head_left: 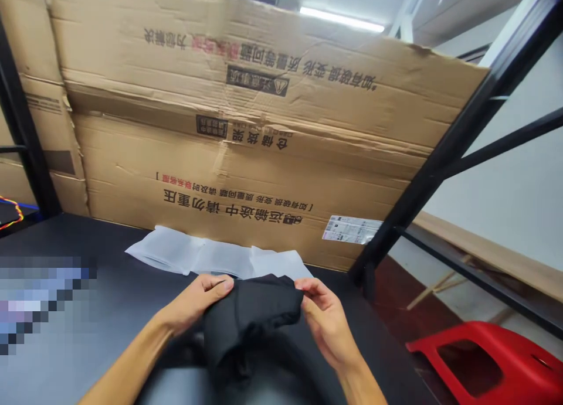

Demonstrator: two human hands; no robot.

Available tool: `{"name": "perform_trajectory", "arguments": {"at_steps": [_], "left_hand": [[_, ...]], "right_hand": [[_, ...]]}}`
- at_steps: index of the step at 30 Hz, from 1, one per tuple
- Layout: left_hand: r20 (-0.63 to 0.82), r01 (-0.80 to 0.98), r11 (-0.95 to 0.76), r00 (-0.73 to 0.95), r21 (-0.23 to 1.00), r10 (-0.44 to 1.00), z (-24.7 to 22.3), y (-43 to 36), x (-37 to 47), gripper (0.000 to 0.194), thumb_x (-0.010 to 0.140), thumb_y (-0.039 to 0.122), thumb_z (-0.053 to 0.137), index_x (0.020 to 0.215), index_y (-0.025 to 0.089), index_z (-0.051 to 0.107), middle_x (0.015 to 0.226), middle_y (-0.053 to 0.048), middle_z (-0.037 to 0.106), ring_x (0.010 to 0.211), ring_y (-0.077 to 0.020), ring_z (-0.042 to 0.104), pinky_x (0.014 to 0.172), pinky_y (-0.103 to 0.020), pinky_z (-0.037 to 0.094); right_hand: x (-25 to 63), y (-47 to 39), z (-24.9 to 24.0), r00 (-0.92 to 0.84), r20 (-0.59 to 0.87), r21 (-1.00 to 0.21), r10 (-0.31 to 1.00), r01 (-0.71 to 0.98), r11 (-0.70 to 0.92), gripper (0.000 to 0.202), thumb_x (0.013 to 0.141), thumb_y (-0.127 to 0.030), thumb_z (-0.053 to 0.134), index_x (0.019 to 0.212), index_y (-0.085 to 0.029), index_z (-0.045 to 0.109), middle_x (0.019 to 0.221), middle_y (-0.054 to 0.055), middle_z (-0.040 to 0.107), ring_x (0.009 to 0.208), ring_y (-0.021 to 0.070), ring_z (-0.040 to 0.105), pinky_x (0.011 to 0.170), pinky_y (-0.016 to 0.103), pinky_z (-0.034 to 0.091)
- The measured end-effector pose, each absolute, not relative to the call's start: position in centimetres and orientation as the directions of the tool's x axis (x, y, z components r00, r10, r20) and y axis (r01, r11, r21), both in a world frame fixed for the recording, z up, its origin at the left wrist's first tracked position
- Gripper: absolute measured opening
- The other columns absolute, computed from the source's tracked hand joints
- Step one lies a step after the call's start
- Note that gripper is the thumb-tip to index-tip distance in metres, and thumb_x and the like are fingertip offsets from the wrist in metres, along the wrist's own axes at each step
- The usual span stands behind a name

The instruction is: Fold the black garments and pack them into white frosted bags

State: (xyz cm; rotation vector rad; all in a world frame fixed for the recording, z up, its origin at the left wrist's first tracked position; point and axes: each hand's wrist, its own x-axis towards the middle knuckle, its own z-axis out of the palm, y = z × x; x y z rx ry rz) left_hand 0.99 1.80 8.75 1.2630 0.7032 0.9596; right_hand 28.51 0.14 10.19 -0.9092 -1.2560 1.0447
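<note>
A black cloth item (264, 302) is held up between my two hands above the dark table. My left hand (196, 302) pinches its upper left edge between thumb and fingers. At its right end, the thumb and fingers of my right hand (325, 317) grip the edge. The cloth's lower part hangs down, folded and blurred toward the bottom of the view. Just behind it, white translucent sheets or bags (171, 249) lie in a row against the cardboard.
A tall cardboard panel (246, 159) with printed text stands at the table's (88, 241) back edge. Black metal posts (440, 159) flank it. At the lower right is a red chair (519, 358). Yellow and red wires (17, 211) show at far left.
</note>
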Motion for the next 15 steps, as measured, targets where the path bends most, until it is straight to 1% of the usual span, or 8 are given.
{"name": "perform_trajectory", "arguments": {"at_steps": [3, 5, 6, 8, 9, 11, 13, 15], "left_hand": [[0.379, 0.023, -0.391, 0.194, 0.92, 0.905, 7.6, 2.9, 1.4, 0.029, 0.089, 0.044, 0.065, 0.091, 0.018, 0.077, 0.091, -0.005, 0.073, 0.086, -0.0199, 0.065, 0.076, -0.028, 0.051], [0.594, 0.209, -0.601, 0.101, 0.772, 0.798, 6.7, 3.4, 1.6, 0.024, 0.093, 0.039, 0.062, 0.098, 0.022, 0.077, 0.087, -0.004, 0.072, 0.085, -0.0192, 0.065, 0.079, -0.03, 0.051], [0.691, 0.294, -0.688, 0.11, 0.663, 0.714, 6.3, 3.5, 1.8, 0.022, 0.094, 0.036, 0.06, 0.102, 0.024, 0.076, 0.084, -0.003, 0.071, 0.081, -0.018, 0.064, 0.08, -0.032, 0.051], [0.821, 0.427, -0.807, 0.214, 0.409, 0.529, 5.7, 3.3, 2.2, 0.02, 0.097, 0.029, 0.057, 0.107, 0.026, 0.074, 0.077, -0.001, 0.068, 0.074, -0.0156, 0.061, 0.081, -0.033, 0.05], [0.846, 0.469, -0.832, 0.275, 0.296, 0.456, 5.5, 3.1, 2.6, 0.02, 0.098, 0.027, 0.056, 0.109, 0.027, 0.073, 0.073, 0.0, 0.066, 0.071, -0.0147, 0.059, 0.081, -0.033, 0.05], [0.852, 0.526, -0.837, 0.359, 0.154, 0.382, 5.1, 2.6, 3.4, 0.02, 0.098, 0.023, 0.055, 0.11, 0.026, 0.071, 0.068, 0.001, 0.062, 0.066, -0.0142, 0.056, 0.075, -0.032, 0.05], [0.847, 0.564, -0.818, 0.374, 0.116, 0.378, 4.8, 2.2, 4.2, 0.02, 0.098, 0.022, 0.054, 0.11, 0.024, 0.07, 0.067, 0.001, 0.06, 0.064, -0.0147, 0.056, 0.069, -0.03, 0.048], [0.84, 0.573, -0.804, 0.352, 0.156, 0.414, 4.4, 2.1, 4.6, 0.019, 0.099, 0.023, 0.054, 0.109, 0.023, 0.07, 0.069, 0.0, 0.062, 0.064, -0.0148, 0.057, 0.065, -0.028, 0.048]], "right_hand": [[29.5, -0.6, 10.9, -0.117, 0.265, -0.958, 0.957, -0.146, 0.247, 0.041, 0.057, -0.048, 0.089, 0.073, -0.025, 0.059, 0.065, -0.004, 0.054, 0.059, 0.014, 0.047, 0.057, 0.029, 0.042], [30.1, -0.9, 11.2, -0.204, 0.272, -0.957, 0.94, -0.16, 0.243, 0.044, 0.058, -0.059, 0.084, 0.07, -0.027, 0.057, 0.049, -0.007, 0.042, 0.05, 0.0134, 0.041, 0.054, 0.03, 0.041], [30.2, -1.0, 11.2, -0.212, 0.287, -0.954, 0.934, -0.158, 0.257, 0.044, 0.062, -0.064, 0.08, 0.072, -0.027, 0.059, 0.047, -0.007, 0.041, 0.049, 0.0142, 0.042, 0.055, 0.032, 0.043], [29.9, -0.9, 11.2, -0.199, 0.32, -0.947, 0.926, -0.094, 0.307, 0.043, 0.07, -0.064, 0.074, 0.088, -0.027, 0.065, 0.06, -0.002, 0.057, 0.062, 0.0187, 0.055, 0.067, 0.037, 0.05], [29.5, -0.9, 11.0, -0.219, 0.326, -0.944, 0.92, -0.024, 0.329, 0.046, 0.072, -0.061, 0.075, 0.101, -0.026, 0.067, 0.078, 0.003, 0.067, 0.077, 0.022, 0.062, 0.077, 0.04, 0.051], [28.3, -1.0, 10.5, -0.335, 0.29, -0.921, 0.896, 0.159, 0.357, 0.06, 0.071, -0.053, 0.079, 0.122, -0.026, 0.063, 0.116, 0.009, 0.068, 0.107, 0.0272, 0.061, 0.096, 0.043, 0.046], [27.1, -1.4, 9.7, -0.437, 0.203, -0.859, 0.876, 0.35, 0.374, 0.07, 0.065, -0.048, 0.084, 0.129, -0.028, 0.062, 0.125, 0.008, 0.066, 0.112, 0.0293, 0.06, 0.1, 0.044, 0.045], [26.1, -1.8, 9.0, -0.423, 0.184, -0.768, 0.888, 0.501, 0.398, 0.058, 0.064, -0.042, 0.085, 0.118, -0.029, 0.069, 0.109, 0.006, 0.073, 0.097, 0.028, 0.065, 0.089, 0.04, 0.051]]}}
